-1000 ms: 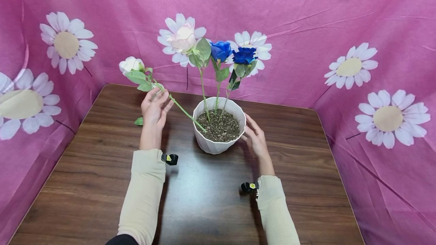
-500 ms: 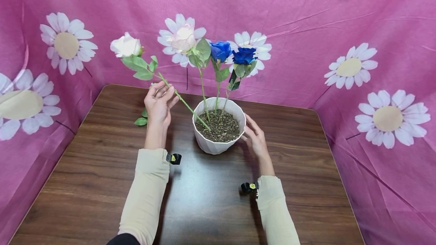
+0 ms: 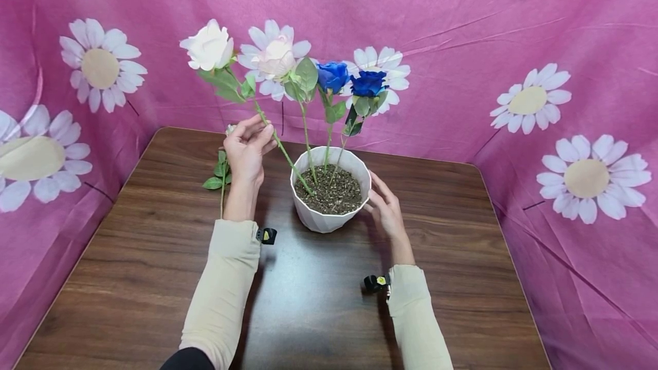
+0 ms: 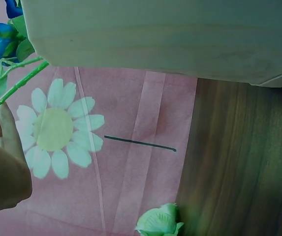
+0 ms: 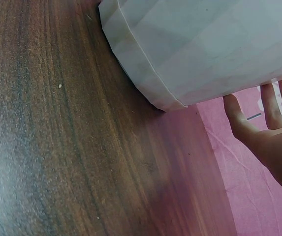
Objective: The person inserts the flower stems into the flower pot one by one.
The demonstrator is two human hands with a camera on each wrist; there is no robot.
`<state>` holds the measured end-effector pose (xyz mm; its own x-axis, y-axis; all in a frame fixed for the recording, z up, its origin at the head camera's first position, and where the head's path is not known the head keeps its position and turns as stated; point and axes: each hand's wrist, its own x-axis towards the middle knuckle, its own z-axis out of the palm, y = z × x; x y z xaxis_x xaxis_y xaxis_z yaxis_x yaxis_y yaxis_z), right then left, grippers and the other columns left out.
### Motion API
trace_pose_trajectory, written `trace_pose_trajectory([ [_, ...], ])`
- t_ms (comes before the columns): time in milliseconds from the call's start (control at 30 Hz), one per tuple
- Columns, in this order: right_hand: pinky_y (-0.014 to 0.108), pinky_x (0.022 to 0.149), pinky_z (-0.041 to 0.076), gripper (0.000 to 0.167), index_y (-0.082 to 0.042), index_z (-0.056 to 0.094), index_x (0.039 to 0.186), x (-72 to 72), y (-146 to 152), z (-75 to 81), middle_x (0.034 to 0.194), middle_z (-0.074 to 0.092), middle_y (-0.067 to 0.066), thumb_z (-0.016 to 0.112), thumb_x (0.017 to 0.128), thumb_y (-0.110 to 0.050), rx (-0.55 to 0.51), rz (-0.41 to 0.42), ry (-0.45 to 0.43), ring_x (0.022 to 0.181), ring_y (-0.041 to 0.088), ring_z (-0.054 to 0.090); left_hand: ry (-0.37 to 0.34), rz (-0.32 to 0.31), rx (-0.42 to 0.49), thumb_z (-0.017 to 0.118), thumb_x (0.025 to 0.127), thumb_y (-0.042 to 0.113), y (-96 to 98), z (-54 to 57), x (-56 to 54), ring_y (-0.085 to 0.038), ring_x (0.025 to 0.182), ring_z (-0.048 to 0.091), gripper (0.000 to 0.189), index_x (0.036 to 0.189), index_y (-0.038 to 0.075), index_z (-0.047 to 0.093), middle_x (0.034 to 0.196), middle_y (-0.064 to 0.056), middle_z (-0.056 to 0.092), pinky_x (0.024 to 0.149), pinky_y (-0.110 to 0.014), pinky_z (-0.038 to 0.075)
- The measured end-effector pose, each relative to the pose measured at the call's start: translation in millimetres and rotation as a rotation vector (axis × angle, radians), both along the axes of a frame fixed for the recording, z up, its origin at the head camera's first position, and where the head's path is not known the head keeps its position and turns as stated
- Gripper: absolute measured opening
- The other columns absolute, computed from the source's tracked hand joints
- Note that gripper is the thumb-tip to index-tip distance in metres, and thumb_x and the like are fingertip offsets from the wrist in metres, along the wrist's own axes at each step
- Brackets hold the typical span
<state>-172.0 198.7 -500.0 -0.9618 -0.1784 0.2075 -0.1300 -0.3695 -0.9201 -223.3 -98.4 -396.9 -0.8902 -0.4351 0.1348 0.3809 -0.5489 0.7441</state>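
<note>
My left hand (image 3: 248,152) pinches the green stem of a white rose (image 3: 209,45). The rose leans to the left, and the lower end of its stem meets the soil (image 3: 334,201) at the left inside a white faceted flower pot (image 3: 323,222). In the left wrist view the stem (image 4: 20,84) runs from my fingers up to the pot's rim. My right hand (image 3: 389,213) rests against the pot's right side; in the right wrist view its extended fingers (image 5: 273,110) touch the pot wall. A pale pink rose (image 3: 277,57) and two blue roses (image 3: 333,77) stand upright in the soil.
Another rose lies on the wooden table (image 3: 128,244) left of my left hand, its leaves (image 3: 215,180) showing and the rest partly hidden by hand and forearm. A pink cloth (image 3: 437,10) printed with daisies hangs close behind the table and along both sides.
My left hand has moved slightly right and up, raising the white rose from a low slant to a steeper lean. More of the lying rose shows. The right hand and pot have stayed still.
</note>
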Motion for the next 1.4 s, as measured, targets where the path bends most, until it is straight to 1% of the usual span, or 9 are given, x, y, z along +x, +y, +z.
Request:
trace_pose_trajectory([
  [233, 0.038, 0.096, 0.057, 0.053, -0.009, 0.048, 0.151, -1.8, 2.7, -4.3, 0.144, 0.050, 0.008, 0.062, 0.102, -0.021, 0.016, 0.015, 0.029, 0.124, 0.025, 0.054, 0.020, -0.022, -0.045, 0.067, 0.084, -0.023, 7.4, 4.4, -1.9, -0.012, 0.064, 0.069, 0.036, 0.093, 0.010, 0.079, 0.081, -0.005, 0.074, 0.058, -0.024, 0.062],
  [333, 0.038, 0.096, 0.057, 0.053, -0.007, 0.047, 0.151, -0.8, 1.7, -2.2, 0.143, 0.050, 0.009, 0.062, 0.102, -0.020, -0.001, 0.011, 0.023, 0.125, 0.026, 0.054, 0.018, -0.027, -0.060, 0.067, 0.083, -0.023, 10.7, 5.7, -2.7, -0.012, 0.065, 0.069, 0.032, 0.105, -0.001, 0.075, 0.081, -0.006, 0.074, 0.059, -0.025, 0.062],
  [467, 0.038, 0.096, 0.057, 0.052, -0.002, 0.044, 0.151, 0.4, -0.1, 1.1, 0.143, 0.050, 0.010, 0.058, 0.103, -0.013, -0.003, -0.010, -0.008, 0.124, 0.027, 0.054, 0.007, -0.036, -0.089, 0.067, 0.084, -0.022, 14.5, 7.7, -2.6, -0.011, 0.065, 0.070, 0.032, 0.116, -0.018, 0.061, 0.081, -0.003, 0.074, 0.060, -0.025, 0.062],
  [533, 0.037, 0.096, 0.057, 0.053, 0.001, 0.041, 0.152, 1.4, -1.9, 3.7, 0.143, 0.049, 0.010, 0.056, 0.103, -0.010, 0.010, -0.025, -0.032, 0.124, 0.026, 0.054, 0.001, -0.047, -0.099, 0.067, 0.085, -0.022, 16.2, 9.1, -1.9, -0.011, 0.065, 0.069, 0.033, 0.117, -0.020, 0.059, 0.080, -0.002, 0.074, 0.061, -0.025, 0.062],
  [700, 0.037, 0.096, 0.057, 0.053, 0.006, 0.036, 0.152, 2.7, -3.7, 6.9, 0.144, 0.048, 0.012, 0.051, 0.103, -0.006, 0.022, -0.037, -0.050, 0.124, 0.025, 0.054, -0.018, -0.081, -0.104, 0.067, 0.085, -0.022, 20.0, 10.9, -0.8, -0.011, 0.065, 0.070, 0.031, 0.116, -0.018, 0.062, 0.079, -0.002, 0.074, 0.062, -0.025, 0.062],
  [967, 0.037, 0.096, 0.057, 0.051, -0.003, 0.045, 0.151, 1.6, -1.4, 3.1, 0.141, 0.051, 0.010, 0.057, 0.103, -0.013, 0.007, -0.012, -0.001, 0.124, 0.025, 0.054, -0.053, -0.110, -0.148, 0.069, 0.085, -0.020, 27.6, 4.6, -3.0, -0.012, 0.066, 0.069, 0.032, 0.116, -0.017, 0.063, 0.080, -0.002, 0.073, 0.064, -0.027, 0.063],
  [1100, 0.037, 0.096, 0.057, 0.053, 0.003, 0.039, 0.152, 2.1, -3.0, 5.8, 0.144, 0.049, 0.012, 0.054, 0.103, -0.010, 0.015, -0.029, -0.031, 0.124, 0.025, 0.054, -0.075, -0.111, -0.160, 0.069, 0.085, -0.020, 32.2, 0.5, -3.9, -0.009, 0.065, 0.067, 0.030, 0.114, -0.016, 0.065, 0.079, -0.001, 0.072, 0.060, -0.023, 0.062],
  [1267, 0.038, 0.098, 0.056, 0.052, 0.007, 0.035, 0.152, 3.5, -4.0, 9.0, 0.147, 0.046, 0.017, 0.048, 0.103, -0.004, 0.020, -0.043, -0.061, 0.124, 0.026, 0.054, -0.059, -0.117, -0.180, 0.069, 0.084, -0.021, 36.8, -1.5, -3.5, -0.009, 0.065, 0.065, 0.026, 0.108, -0.011, 0.072, 0.079, -0.001, 0.071, 0.060, -0.022, 0.061],
  [1400, 0.037, 0.097, 0.056, 0.053, 0.003, 0.040, 0.152, 2.0, -2.0, 5.3, 0.145, 0.048, 0.014, 0.055, 0.103, -0.011, 0.015, -0.024, -0.026, 0.124, 0.026, 0.054, -0.051, -0.116, -0.222, 0.069, 0.084, -0.020, 39.0, -3.3, -3.6, -0.008, 0.065, 0.063, 0.022, 0.099, -0.006, 0.075, 0.078, 0.000, 0.070, 0.060, -0.020, 0.060],
])
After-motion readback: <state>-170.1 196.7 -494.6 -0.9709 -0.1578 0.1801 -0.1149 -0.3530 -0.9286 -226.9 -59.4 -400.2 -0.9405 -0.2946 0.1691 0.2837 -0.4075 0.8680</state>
